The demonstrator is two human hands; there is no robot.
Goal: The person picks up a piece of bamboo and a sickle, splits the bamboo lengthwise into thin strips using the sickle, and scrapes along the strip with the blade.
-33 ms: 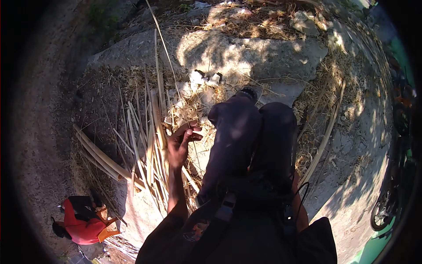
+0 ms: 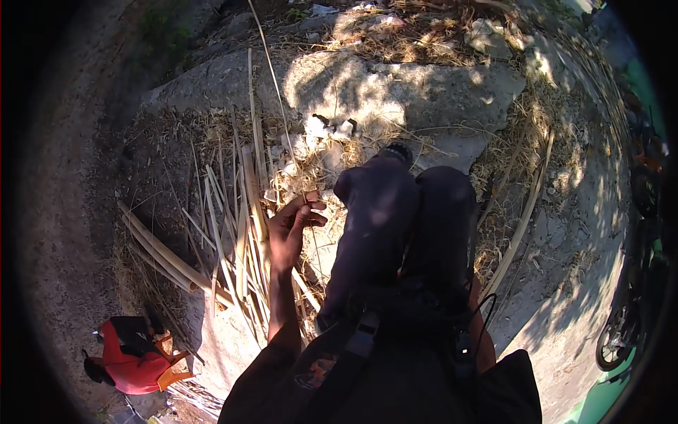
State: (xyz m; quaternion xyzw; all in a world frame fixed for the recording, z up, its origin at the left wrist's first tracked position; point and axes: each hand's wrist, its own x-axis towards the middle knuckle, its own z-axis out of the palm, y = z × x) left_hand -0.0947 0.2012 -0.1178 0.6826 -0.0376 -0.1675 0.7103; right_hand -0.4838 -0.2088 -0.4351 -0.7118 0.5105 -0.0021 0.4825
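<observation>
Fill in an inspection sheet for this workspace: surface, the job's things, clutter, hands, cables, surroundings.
Surface: dusty ground in patchy sun and shade, with a rough slab ahead.
Job's things: one thin strip, running from the left hand up to the picture's top edge.
Clutter: pale canes piled left of the legs; a long pole to the right; straw scattered about.
Hands: left hand appears to pinch the strip between thumb and fingers; right hand hidden.
Cables: one black cable, looped by the right forearm.
Surroundings: another person in red, lower left; a wheel at the right edge.
</observation>
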